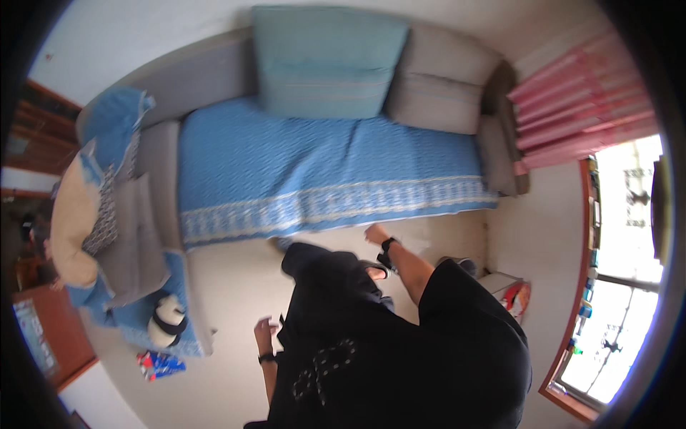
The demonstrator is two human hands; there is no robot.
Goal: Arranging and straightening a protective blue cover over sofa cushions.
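Before me stands a long grey sofa spread with a blue quilted cover (pixel 321 155) with a patterned border. My right hand (pixel 378 234), blurred and loosely curled, is just off the cover's front edge; its palm is hidden. A black band (pixel 387 252) is around that wrist. Lower left, my left hand (pixel 263 330) hangs beside my black shirt over the pale floor (pixel 236 295), thumb apart from the fingers, with nothing visible in it. Another dark band (pixel 266 357) circles the left wrist. A teal back cushion (pixel 329 64) and a grey back cushion (pixel 445 75) lean against the wall.
At left, the sofa's side section holds grey cushions (pixel 134 236), a beige plush (pixel 75 220) and a panda plush (pixel 167 322). A colourful packet (pixel 159 365) lies on the floor. A wooden cabinet (pixel 53 332) stands lower left. Right are a pink curtain (pixel 584 102), a window and dark shoes (pixel 462 265).
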